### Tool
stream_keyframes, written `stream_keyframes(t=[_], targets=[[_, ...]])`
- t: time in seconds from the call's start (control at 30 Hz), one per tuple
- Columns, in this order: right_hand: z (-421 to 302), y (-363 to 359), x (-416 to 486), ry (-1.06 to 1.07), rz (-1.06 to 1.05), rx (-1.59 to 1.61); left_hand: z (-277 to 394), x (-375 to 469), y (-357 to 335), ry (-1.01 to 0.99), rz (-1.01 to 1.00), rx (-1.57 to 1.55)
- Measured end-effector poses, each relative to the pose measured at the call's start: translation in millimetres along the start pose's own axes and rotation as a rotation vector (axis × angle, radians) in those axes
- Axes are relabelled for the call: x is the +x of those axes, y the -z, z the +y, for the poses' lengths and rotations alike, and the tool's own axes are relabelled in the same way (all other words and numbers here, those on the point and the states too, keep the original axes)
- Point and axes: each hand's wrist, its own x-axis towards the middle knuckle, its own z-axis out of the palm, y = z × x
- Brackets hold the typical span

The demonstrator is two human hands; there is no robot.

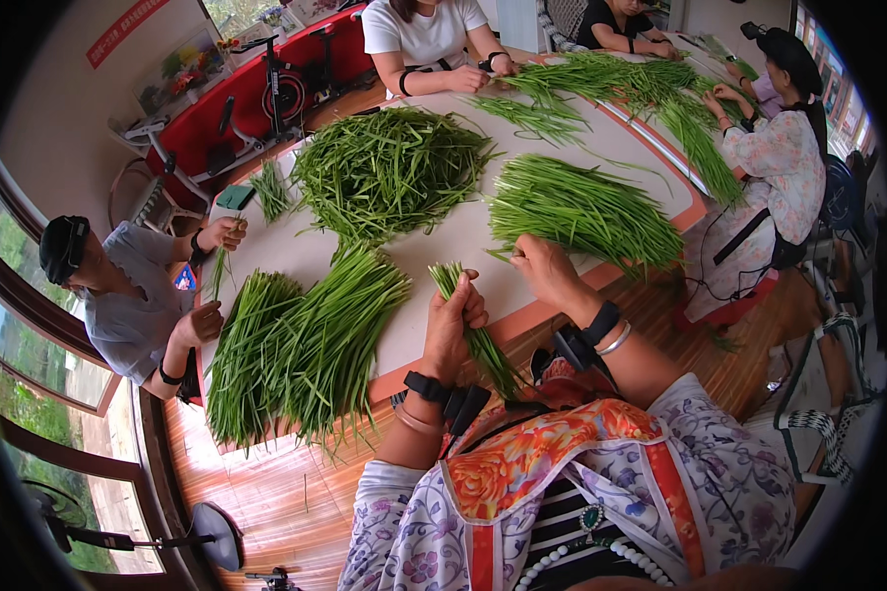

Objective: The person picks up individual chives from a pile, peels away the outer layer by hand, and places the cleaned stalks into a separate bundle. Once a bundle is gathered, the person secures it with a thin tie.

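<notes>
My left hand (454, 325) is closed around a small bunch of garlic chives (488, 354). The pale cut ends stick up above the thumb, and the leaves hang down past the table's edge towards my lap. With its fingers pinched together, my right hand (551, 273) is over the table edge, just in front of a large chive pile (580, 207). A thin green chive stalk (498, 255) shows at its fingertips. To the left of my left hand lie two neat chive bundles, a nearer one (340, 325) and a farther one (255, 347).
The pale tabletop (443, 229) has an orange border. A tangled heap of chive leaves (392, 170) lies mid-table, near a small dark green box (235, 196). Co-workers handle chives on the left, across and on the right. A pedestal fan (218, 535) and an exercise bike (281, 92) stand on the floor.
</notes>
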Motion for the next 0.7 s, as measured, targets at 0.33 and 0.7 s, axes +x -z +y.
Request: stream_keyframes(t=[0.33,0.7], targets=[[-50,-14,-11,0.019,0.025,0.37,-5,-1,-9,-0.132,0.11,0.205],[1,-1,-14,0.037,-0.102,0.183,75,-35,-20,-0.415,0.145,0.21]])
